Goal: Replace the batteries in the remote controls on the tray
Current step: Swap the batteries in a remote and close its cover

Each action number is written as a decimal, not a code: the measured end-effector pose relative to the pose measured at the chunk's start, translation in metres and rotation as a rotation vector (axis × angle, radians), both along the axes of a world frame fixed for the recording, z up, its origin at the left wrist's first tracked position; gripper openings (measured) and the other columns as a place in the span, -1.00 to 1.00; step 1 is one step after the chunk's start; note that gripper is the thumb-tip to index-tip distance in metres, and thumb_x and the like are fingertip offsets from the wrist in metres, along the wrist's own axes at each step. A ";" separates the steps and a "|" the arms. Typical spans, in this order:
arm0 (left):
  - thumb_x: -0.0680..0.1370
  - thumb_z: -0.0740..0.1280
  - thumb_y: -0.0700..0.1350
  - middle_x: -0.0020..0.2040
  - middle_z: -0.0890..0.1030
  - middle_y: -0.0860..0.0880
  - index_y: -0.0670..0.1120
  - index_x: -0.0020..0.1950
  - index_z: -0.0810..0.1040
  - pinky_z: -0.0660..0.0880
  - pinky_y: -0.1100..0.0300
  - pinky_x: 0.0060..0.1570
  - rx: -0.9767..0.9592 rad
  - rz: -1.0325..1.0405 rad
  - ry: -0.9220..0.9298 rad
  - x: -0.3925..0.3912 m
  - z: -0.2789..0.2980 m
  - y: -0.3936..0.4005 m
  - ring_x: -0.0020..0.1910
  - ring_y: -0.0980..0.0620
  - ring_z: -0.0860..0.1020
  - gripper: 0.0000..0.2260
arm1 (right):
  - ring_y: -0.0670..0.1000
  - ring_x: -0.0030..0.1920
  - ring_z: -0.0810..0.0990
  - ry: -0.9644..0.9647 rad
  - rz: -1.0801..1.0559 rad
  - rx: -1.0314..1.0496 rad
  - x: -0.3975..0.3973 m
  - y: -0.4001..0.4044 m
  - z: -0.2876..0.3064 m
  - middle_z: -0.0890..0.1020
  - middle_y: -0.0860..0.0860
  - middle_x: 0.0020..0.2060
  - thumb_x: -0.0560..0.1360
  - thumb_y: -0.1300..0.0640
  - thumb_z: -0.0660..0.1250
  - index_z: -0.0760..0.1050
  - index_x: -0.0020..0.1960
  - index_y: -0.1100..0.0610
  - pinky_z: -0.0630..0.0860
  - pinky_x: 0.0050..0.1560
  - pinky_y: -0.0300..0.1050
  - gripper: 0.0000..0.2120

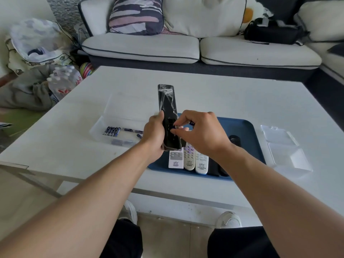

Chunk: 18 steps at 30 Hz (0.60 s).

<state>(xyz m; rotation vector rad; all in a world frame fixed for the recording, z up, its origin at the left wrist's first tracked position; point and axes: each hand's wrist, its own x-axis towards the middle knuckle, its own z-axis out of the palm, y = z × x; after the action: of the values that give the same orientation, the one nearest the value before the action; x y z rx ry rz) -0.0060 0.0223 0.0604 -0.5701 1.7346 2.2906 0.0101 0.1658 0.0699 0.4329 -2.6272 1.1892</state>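
Observation:
My left hand [155,135] grips a long black remote [167,101] wrapped in clear film, held back side up above the blue tray [245,131]. Its battery bay is open. My right hand [202,133] pinches a small battery [176,127] at the open bay, and a second battery [191,123] shows between its fingers. On the tray lie a white remote [175,159], two cream remotes with coloured buttons [189,157] and dark remotes [235,140] partly hidden under my right arm.
A clear plastic box [104,125] left of the tray holds several blue batteries [111,131]. Clear plastic lids [283,144] lie to the right of the tray. The white table ends near my knees. A sofa with cushions stands behind.

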 end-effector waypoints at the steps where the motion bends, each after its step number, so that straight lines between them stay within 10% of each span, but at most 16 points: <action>1: 0.70 0.12 0.09 -0.03 0.70 -0.14 -0.13 0.29 0.51 0.62 -0.04 -0.27 -0.002 0.005 0.006 -0.002 -0.003 0.000 -0.18 -0.11 0.71 -0.64 | -0.20 -0.33 0.56 0.003 0.009 0.014 0.000 0.000 -0.001 0.64 -0.21 -0.30 0.44 0.08 0.55 0.65 -0.11 0.06 0.39 -0.30 -0.37 -0.90; 9: 0.73 0.08 0.00 0.17 0.68 -0.18 -0.25 0.34 0.50 0.55 -0.10 0.23 0.227 0.027 0.035 -0.004 0.001 -0.005 0.16 -0.16 0.66 -0.61 | -0.23 -0.48 0.53 0.016 -0.067 -0.108 0.004 0.000 0.002 0.62 -0.24 -0.24 0.45 0.09 0.55 0.67 -0.07 0.08 0.37 -0.47 -0.42 -0.89; 18: 0.72 0.14 -0.06 0.05 0.66 -0.21 -0.24 0.35 0.44 0.65 0.00 -0.08 0.234 -0.029 0.085 -0.003 0.004 -0.013 -0.10 -0.10 0.68 -0.69 | -0.22 -0.43 0.58 0.008 -0.019 0.005 0.004 0.001 0.003 0.71 -0.21 -0.15 0.47 0.10 0.52 0.73 0.03 0.00 0.44 -0.37 -0.37 -0.87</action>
<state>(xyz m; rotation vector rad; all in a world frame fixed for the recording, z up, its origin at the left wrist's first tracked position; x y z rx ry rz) -0.0091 0.0093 0.0640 -0.4045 1.4680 2.4833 0.0144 0.1663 0.0727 0.4124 -2.6225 1.1726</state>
